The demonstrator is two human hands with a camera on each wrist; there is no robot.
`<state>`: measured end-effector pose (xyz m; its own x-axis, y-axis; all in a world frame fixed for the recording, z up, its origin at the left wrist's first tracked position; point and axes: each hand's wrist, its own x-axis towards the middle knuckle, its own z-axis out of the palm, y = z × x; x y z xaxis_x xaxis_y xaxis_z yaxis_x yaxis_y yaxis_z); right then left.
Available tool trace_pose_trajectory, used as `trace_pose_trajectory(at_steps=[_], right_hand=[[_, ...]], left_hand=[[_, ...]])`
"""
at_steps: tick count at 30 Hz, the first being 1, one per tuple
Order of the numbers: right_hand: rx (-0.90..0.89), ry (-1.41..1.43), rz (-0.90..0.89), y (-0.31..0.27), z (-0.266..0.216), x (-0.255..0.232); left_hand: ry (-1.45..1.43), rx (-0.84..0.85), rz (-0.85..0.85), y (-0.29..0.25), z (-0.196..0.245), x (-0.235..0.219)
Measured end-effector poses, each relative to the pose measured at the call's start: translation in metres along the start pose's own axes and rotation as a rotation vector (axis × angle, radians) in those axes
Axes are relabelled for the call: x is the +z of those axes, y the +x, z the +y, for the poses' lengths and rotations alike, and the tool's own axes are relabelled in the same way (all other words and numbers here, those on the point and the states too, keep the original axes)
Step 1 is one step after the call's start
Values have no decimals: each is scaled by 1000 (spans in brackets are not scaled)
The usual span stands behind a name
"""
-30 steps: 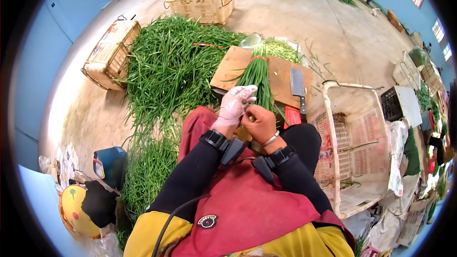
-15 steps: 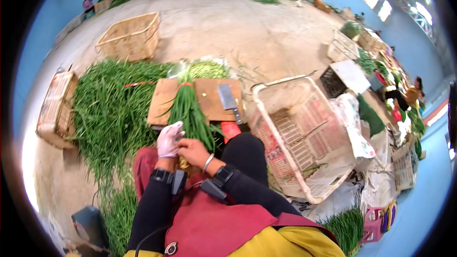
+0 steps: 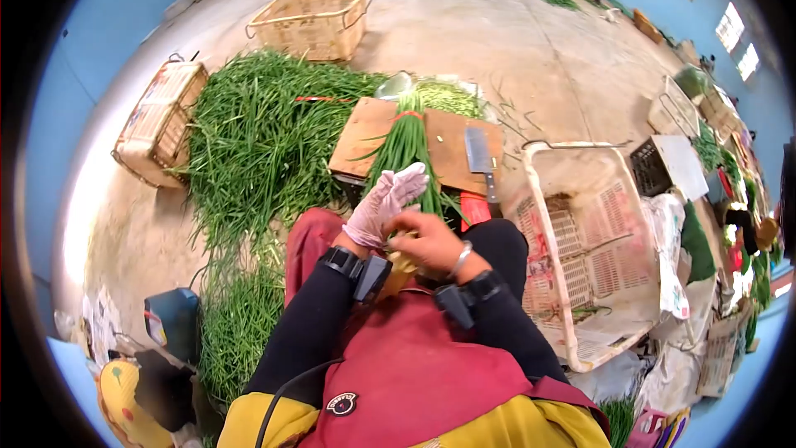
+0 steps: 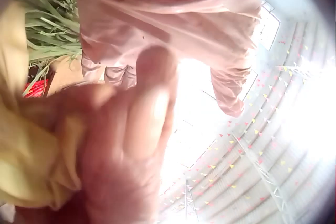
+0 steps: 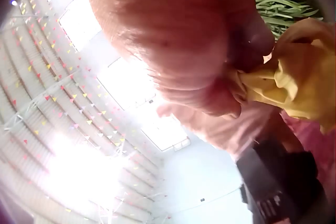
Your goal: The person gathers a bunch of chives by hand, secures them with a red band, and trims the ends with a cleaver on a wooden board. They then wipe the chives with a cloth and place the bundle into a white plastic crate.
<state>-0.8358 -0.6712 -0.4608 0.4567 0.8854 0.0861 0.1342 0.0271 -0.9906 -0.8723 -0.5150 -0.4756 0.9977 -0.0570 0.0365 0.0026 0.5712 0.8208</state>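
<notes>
My left hand point(image 3: 385, 203), in a thin pale glove, is held up with its fingers straight. Close against its wrist is my bare right hand point(image 3: 431, 242), fingers curled. In the right wrist view that hand pinches a crumpled yellow piece point(image 5: 294, 79), soft and folded like a glove. The same yellow piece point(image 4: 37, 155) hangs at the left of the left wrist view. Beyond the hands, a bundle of long green leaves point(image 3: 406, 145), banded in red, lies on a wooden board point(image 3: 452, 149). A cleaver point(image 3: 479, 153) rests on the board's right side.
Loose green leaves point(image 3: 265, 133) are heaped left of the board. A large crate point(image 3: 572, 299) stands at my right, another crate point(image 3: 311, 25) beyond the heap, and a third crate point(image 3: 162, 120) at the left. Pale cut stems point(image 3: 452, 98) lie behind the board.
The head view has swung right and back. My left fingers have straightened from a bent pose, while my right hand has shifted down towards the left wrist. The bundle and cleaver stay on the board.
</notes>
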Motion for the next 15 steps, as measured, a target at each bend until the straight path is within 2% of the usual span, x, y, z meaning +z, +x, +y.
trace_pose_trajectory(at_steps=[2,4,5,6,8,9,10,12,13,14,15], right_hand=[[130,74,136,-6,-10,-16],[79,283,244,-3,-2,-31],[133,288,292,-2,-14,-39],[150,296,399,-3,-12,-47],[51,506,547,-1,-1,-62],[-19,557,594,-3,3,-70],[-89,608,641,-4,5,-76],[-93,628,680,-7,14,-86],[-77,645,703,-9,16,-87],[-63,663,723,-10,18,-87],[-40,649,755,-9,21,-85]], left_hand=[[-35,50,-55,-3,1,-3],[40,-97,-38,-12,4,11],[339,-29,-131,-3,2,15],[247,-133,-106,-17,2,18],[127,-277,-172,-21,2,24],[224,-345,-91,-22,-8,13],[220,-298,-71,-24,-9,16],[311,-356,45,-28,-3,14],[274,-279,93,-28,-7,8],[312,-283,156,-28,-6,6],[273,-181,176,-25,-15,-3]])
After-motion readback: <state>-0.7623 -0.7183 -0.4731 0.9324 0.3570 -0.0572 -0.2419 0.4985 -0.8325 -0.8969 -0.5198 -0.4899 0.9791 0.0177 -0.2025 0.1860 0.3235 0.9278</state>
